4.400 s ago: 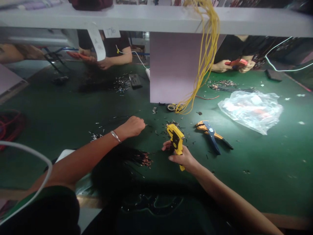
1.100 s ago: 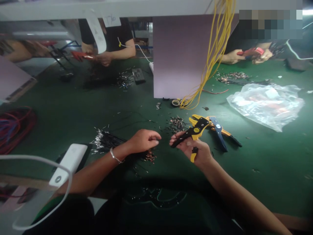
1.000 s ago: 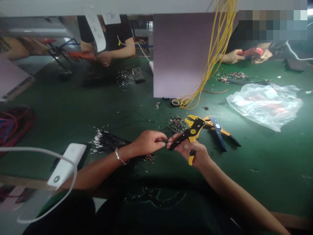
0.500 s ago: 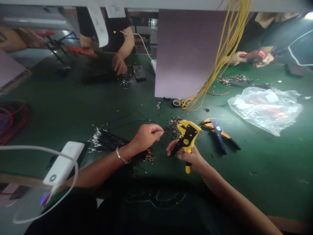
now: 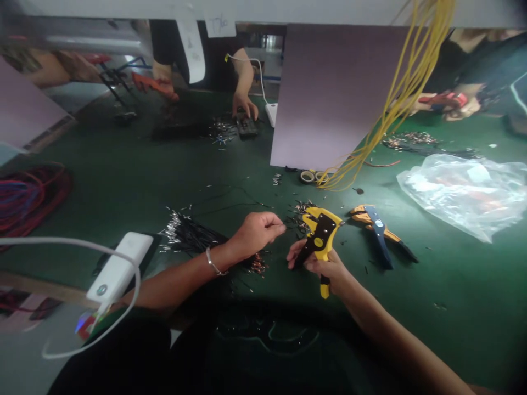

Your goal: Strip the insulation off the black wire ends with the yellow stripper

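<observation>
My right hand (image 5: 323, 263) grips a yellow and black wire stripper (image 5: 321, 241), its jaws pointing up and away from me. Left of it, my left hand (image 5: 261, 233) is closed in a pinch, fingertips toward the tool but apart from it. Whatever lies between those fingertips is too small to make out. Beneath my left wrist lies a bundle of short black wires (image 5: 195, 233), with silvery ends at the left and bare copper ends at the right. Behind the stripper's head, small black and copper scraps (image 5: 302, 211) are piled on the green table (image 5: 135, 192).
A blue and orange wire stripper (image 5: 381, 236) lies at right, near a clear plastic bag (image 5: 465, 189). Yellow wires (image 5: 411, 93) hang past a pale panel (image 5: 325, 99). A cabled white power bank (image 5: 120, 266) rests at left. Co-workers' hands (image 5: 245, 107) work across the table.
The view has shifted a little, so everything sits slightly further right. My hands keep nearly the same pose. Across the table, a co-worker's hand has moved onto a small dark box.
</observation>
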The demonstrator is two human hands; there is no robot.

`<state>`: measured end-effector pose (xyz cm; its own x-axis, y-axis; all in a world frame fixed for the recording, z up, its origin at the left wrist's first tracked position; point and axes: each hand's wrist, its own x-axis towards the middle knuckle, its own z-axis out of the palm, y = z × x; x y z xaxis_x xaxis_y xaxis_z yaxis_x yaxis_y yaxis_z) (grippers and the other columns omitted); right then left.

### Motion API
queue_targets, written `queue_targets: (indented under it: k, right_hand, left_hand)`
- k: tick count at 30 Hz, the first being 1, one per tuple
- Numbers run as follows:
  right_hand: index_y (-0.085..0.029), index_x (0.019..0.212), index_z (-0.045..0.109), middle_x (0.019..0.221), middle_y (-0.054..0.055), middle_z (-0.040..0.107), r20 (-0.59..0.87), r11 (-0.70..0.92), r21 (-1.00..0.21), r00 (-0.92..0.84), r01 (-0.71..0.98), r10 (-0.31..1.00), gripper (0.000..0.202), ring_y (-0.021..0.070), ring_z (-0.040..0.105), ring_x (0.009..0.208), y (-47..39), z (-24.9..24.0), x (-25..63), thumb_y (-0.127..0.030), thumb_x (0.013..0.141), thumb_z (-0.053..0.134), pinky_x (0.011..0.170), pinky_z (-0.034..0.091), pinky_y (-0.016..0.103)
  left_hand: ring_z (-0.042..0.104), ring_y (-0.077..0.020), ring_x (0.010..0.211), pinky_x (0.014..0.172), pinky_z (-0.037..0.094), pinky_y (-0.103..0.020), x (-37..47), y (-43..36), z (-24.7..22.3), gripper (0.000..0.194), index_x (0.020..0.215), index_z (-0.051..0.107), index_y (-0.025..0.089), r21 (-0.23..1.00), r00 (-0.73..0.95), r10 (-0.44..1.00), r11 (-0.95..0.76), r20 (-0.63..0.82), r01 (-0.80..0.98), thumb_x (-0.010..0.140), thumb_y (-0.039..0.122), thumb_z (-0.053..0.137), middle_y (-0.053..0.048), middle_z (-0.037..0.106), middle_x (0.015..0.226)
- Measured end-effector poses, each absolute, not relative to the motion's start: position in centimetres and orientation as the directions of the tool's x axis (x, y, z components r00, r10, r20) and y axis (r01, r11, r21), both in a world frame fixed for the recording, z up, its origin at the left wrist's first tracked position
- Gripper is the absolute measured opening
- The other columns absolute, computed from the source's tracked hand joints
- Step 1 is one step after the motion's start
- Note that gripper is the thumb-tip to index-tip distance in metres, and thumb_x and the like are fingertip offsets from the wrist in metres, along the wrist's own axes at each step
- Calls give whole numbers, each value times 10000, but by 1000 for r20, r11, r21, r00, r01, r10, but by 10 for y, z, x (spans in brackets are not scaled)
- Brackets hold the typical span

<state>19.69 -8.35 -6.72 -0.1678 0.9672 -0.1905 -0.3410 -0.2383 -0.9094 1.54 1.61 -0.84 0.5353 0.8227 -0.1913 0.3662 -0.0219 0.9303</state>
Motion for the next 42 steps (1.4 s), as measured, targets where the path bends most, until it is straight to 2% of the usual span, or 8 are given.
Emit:
queue_targets:
  k: [8, 21, 26, 31, 33, 36, 39, 42]
  right_hand:
    - [-156, 989, 657, 866, 81, 718, -192, -241, -911, -173, -335, 966, 384, 233, 667, 751, -82, -65, 191, -148, 606, 626, 758, 497, 400]
    - [-189, 973, 645, 861, 54, 703, -162, -181, -965, -110, -189, 981, 365, 232, 656, 752, -80, -57, 189, -157, 612, 597, 748, 508, 398]
    - [-207, 875, 645, 816, 50, 681, -136, -136, -991, -101, 7, 986, 237, 240, 645, 768, -81, -46, 185, -152, 660, 563, 743, 507, 391]
    - [-195, 827, 602, 745, 36, 634, -31, -30, -945, 0, 327, 1000, 210, 210, 594, 678, -84, -42, 181, -149, 631, 543, 628, 495, 334]
    - [-194, 861, 587, 748, 43, 637, 34, 14, -881, 34, 473, 999, 250, 217, 594, 666, -86, -46, 181, -149, 620, 537, 624, 495, 343]
    - [-200, 980, 568, 886, 85, 675, 161, 96, -775, 49, 625, 986, 387, 272, 635, 793, -86, -52, 182, -151, 597, 548, 727, 513, 392]
    - [-193, 1055, 546, 980, 124, 681, 244, 151, -705, 37, 693, 969, 473, 311, 647, 883, -86, -56, 184, -166, 583, 565, 784, 517, 431]
    - [-195, 1088, 538, 985, 131, 684, 259, 159, -685, 33, 711, 965, 506, 314, 655, 888, -86, -60, 186, -173, 583, 568, 779, 525, 441]
  left_hand:
    - [412, -60, 421, 462, 345, -191, 16, 6, -5, 189, 754, 611, 136, 923, 480, 868, -70, -130, 377, 836, 280, 521, 51, 495, 456]
    - [395, -55, 383, 424, 319, -213, 20, 0, -6, 153, 737, 593, 151, 927, 556, 787, 49, -266, 373, 820, 250, 512, 35, 541, 457]
    - [407, -54, 390, 445, 342, -207, 22, -7, 0, 132, 736, 581, 151, 944, 577, 765, 122, -286, 307, 829, 209, 509, 48, 519, 443]
    - [392, -48, 403, 449, 346, -187, 21, -10, 4, 150, 735, 606, 141, 954, 633, 729, 91, -259, 286, 835, 219, 525, 56, 491, 444]
    - [381, -44, 402, 433, 329, -177, 19, -9, 4, 164, 740, 620, 138, 949, 652, 712, 63, -260, 310, 836, 232, 526, 55, 490, 452]
    - [368, -44, 397, 412, 305, -168, 17, -7, 5, 221, 669, 607, 139, 936, 666, 695, 29, -271, 350, 835, 248, 510, 56, 458, 435]
    - [354, -47, 424, 412, 291, -161, 17, -6, 6, 258, 578, 564, 142, 931, 663, 704, -4, -257, 365, 812, 240, 516, 56, 411, 424]
    - [378, -58, 479, 436, 305, -166, 18, -6, 6, 247, 567, 558, 144, 936, 663, 711, -17, -237, 353, 791, 246, 534, 47, 437, 468]
